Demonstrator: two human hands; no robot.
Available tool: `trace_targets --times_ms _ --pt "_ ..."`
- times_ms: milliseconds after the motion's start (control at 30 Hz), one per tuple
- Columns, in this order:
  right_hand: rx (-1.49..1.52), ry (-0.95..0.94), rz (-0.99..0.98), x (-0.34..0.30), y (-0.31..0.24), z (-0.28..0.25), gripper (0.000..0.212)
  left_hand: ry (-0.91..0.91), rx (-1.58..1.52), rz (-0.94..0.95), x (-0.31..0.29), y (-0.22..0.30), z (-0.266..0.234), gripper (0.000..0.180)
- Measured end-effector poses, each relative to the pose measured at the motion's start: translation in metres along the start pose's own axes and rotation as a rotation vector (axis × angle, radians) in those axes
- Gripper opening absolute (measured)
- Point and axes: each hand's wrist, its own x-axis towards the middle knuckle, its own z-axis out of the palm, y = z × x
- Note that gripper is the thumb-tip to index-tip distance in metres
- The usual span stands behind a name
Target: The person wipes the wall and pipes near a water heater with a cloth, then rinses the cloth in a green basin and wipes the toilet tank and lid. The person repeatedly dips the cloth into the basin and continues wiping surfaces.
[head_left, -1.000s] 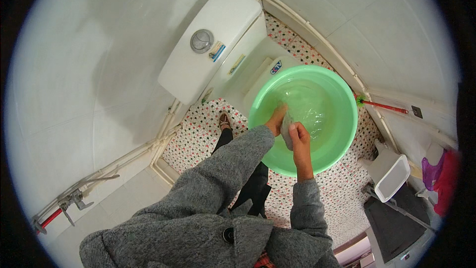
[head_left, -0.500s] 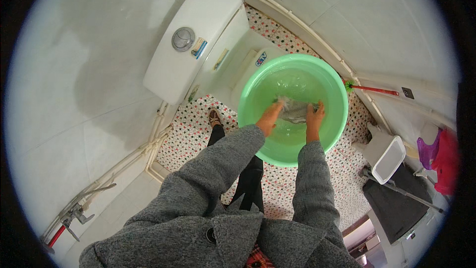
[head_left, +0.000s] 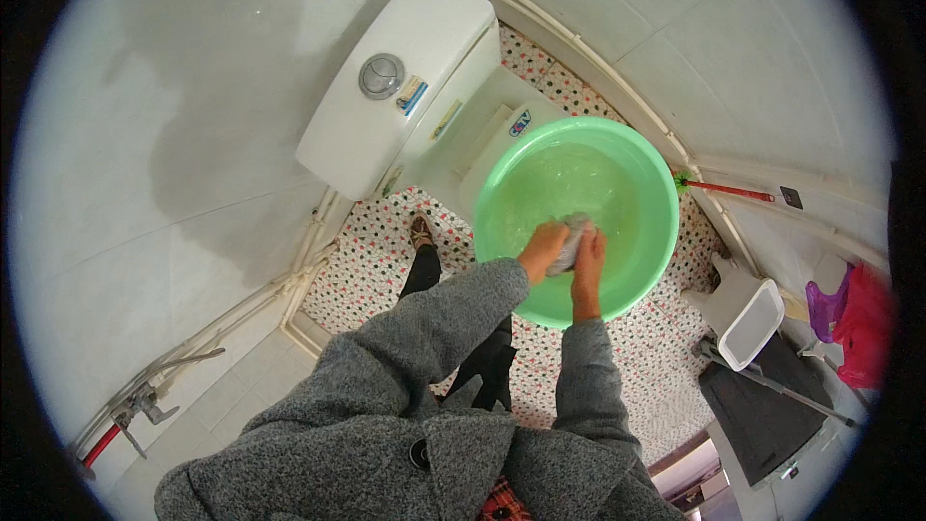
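Note:
A large light green basin (head_left: 655, 260) holds water and stands at the front of a white toilet. Inside its rim, my left hand (head_left: 546, 249) and my right hand (head_left: 589, 260) come close together over the water. Between them is a bunched wet grey cloth (head_left: 573, 233). The left fingers curl round the cloth's left side, and the right fingers press on its right side. Part of the cloth is hidden behind the hands.
The white toilet tank (head_left: 405, 77) stands at upper left. A red-handled brush (head_left: 730, 190) lies along the right wall. Right of the basin are a white bin (head_left: 752, 324), a dark grey dustpan (head_left: 762, 405) and a red bag (head_left: 863, 323). A tap (head_left: 145, 405) is on the left wall.
My hands have moved closer together and toward me. The grey cloth was spread at the water between them and is now gathered into a compact bunch.

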Motion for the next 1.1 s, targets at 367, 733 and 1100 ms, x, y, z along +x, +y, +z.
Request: trace_targets --times_ms 367,733,1100 --pt "-0.285 -0.174 -0.336 -0.053 -0.076 0.034 0.020 -0.096 -1.066 -0.642 -0.025 0.057 -0.043 0.047" --pt "0.023 0.152 -0.133 -0.049 -0.082 0.047 0.026 0.155 -0.391 -0.066 -0.029 0.079 -0.010 0.029" --pt "0.360 -0.041 0.195 -0.041 -0.055 0.035 0.031 0.265 0.355 0.444 -0.039 0.088 -0.019 0.026"
